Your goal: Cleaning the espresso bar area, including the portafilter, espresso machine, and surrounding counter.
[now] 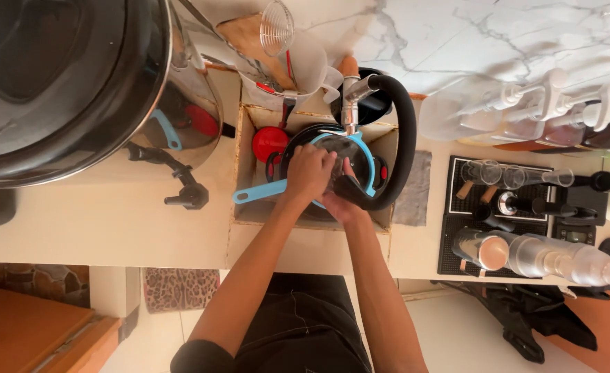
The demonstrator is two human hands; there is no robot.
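Note:
Both my hands are inside a small sink under a chrome tap with a black hose spout. My left hand presses down on a clear glass vessel that rests in a round strainer with a light blue rim and handle. My right hand is partly hidden under the left and grips the vessel's lower side. A red round object lies in the sink to the left.
A large steel urn with black lid and spigot stands at left. A black bar mat holds jiggers, glasses and metal shakers at right. Pump bottles line the marble wall. A grey cloth lies beside the sink.

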